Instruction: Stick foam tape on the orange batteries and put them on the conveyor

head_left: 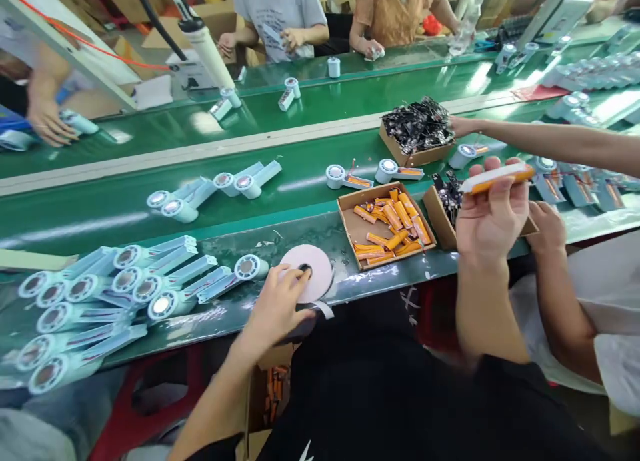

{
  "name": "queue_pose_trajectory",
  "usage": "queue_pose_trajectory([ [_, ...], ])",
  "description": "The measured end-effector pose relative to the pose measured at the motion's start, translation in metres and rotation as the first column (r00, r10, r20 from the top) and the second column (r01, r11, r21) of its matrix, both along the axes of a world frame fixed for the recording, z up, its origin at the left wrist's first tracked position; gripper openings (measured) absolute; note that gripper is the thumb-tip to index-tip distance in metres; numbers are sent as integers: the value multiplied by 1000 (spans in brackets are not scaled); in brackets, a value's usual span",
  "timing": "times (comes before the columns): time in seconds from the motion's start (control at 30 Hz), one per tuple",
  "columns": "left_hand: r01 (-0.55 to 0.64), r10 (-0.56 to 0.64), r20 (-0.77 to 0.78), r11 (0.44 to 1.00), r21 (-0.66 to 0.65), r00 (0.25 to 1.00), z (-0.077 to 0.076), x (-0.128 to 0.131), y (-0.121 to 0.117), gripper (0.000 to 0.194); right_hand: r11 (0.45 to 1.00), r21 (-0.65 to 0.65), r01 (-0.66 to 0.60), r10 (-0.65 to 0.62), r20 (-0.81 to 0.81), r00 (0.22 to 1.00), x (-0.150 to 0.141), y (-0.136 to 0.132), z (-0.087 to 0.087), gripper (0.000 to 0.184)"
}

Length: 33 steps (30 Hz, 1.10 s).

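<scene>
My right hand [493, 224] is raised at the right, pinching an orange battery [523, 176] between thumb and fingers. A strip of white tape [487, 179] lies along the battery's upper side. On the near edge of the bench, my left hand [283, 298] grips a flat roll of white double-sided tape [316, 261], its fingers at the hub. The tape's loose end [324, 308] sticks out toward me. Between my hands stands a cardboard box [351, 224] of similar orange batteries [393, 214].
Light-blue fan housings [135, 281] crowd the bench at left; more lie on the green conveyor [300, 151]. A box of black parts [417, 124] stands beyond the batteries, another [443, 214] beside them. A co-worker's arm [550, 141] reaches in from the right. Other people work across the line.
</scene>
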<state>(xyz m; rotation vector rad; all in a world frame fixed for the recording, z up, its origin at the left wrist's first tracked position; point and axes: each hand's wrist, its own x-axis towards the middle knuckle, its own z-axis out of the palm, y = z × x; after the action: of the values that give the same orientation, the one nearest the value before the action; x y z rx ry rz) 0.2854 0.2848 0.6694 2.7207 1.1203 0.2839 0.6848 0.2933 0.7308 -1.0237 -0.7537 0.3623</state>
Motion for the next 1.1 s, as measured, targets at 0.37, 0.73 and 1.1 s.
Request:
queue_pose_trajectory([
  [0.37,-446,460,-256,888,114,850,36,24,273,40,929,-224,-294,323,106,941,-32,-14,-23,59],
  [0.73,-148,111,-278,982,-117,954,9,49,305,16,803,-396,-446,579,341,740,-66,107,8,43],
  [1.1,-206,174,-186,963,-174,967,14,52,307,22,667,-734,-127,743,644,181,-138,262,-43,34],
])
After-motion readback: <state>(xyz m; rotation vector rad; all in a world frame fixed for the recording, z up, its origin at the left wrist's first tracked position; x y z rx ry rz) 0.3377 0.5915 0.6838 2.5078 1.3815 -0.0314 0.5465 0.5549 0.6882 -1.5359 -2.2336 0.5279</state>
